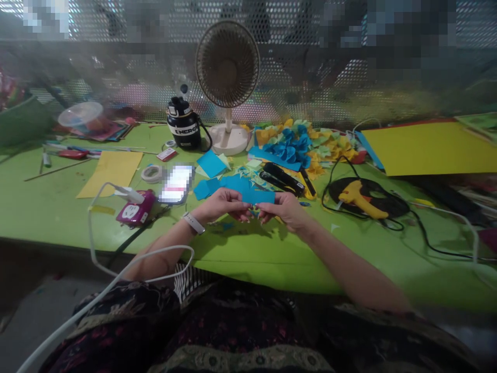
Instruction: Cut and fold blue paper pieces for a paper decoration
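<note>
Between my two hands is a small piece of blue paper [258, 197], held up just above the green table. My left hand [229, 203], with a pale band on its wrist, pinches the paper's left end. On the opposite end, the thumb and fingers of my right hand [282, 210] are closed. Just behind lie more blue paper pieces [207, 188] and yellow and blue paper scraps. A black-handled tool [281, 178], perhaps scissors, rests beyond my right hand, beside a black and yellow cutter [308, 182].
A fan [228, 65] and a black bottle [184, 124] stand at the back, near heaped paper flowers [291, 145]. Left are a phone [176, 184], a tape roll [151, 174] and a purple power bank [135, 210] with a white cable. A yellow glue gun [363, 199] lies right.
</note>
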### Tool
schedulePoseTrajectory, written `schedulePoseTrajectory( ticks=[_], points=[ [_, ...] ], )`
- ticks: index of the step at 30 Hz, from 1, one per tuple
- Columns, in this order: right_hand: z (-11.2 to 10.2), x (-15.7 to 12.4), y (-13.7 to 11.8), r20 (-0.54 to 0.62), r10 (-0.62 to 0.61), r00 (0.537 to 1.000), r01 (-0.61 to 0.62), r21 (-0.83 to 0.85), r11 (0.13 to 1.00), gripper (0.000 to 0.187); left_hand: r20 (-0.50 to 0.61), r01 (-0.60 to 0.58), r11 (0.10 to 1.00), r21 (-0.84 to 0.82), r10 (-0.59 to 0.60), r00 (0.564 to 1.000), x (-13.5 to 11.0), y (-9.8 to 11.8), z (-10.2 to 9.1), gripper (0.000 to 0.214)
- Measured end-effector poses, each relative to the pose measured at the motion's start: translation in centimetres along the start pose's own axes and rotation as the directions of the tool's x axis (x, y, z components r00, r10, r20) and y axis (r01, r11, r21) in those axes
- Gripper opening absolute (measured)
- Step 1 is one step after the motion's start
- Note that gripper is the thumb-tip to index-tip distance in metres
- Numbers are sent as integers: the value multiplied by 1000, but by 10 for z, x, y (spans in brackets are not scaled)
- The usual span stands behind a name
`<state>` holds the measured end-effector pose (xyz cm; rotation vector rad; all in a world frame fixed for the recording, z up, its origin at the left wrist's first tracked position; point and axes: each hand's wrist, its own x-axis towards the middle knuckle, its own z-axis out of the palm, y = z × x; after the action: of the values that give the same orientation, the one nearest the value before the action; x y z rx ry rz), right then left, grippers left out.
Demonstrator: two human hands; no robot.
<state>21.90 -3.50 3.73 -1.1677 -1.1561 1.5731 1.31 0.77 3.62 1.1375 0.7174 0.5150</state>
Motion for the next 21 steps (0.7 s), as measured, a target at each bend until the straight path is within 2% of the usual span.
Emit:
schedulePoseTrajectory(
  ticks=[10, 21],
  points=[
    [-19, 2, -13, 58, 4, 998, 0, -63, 998, 33, -18, -49, 998, -30, 49, 999, 2, 2, -13, 44],
    [-31, 1, -19, 131, 12, 991, 5, -124, 992, 29, -36, -66, 998, -24, 65, 997, 1, 5, -14, 41]
  ],
)
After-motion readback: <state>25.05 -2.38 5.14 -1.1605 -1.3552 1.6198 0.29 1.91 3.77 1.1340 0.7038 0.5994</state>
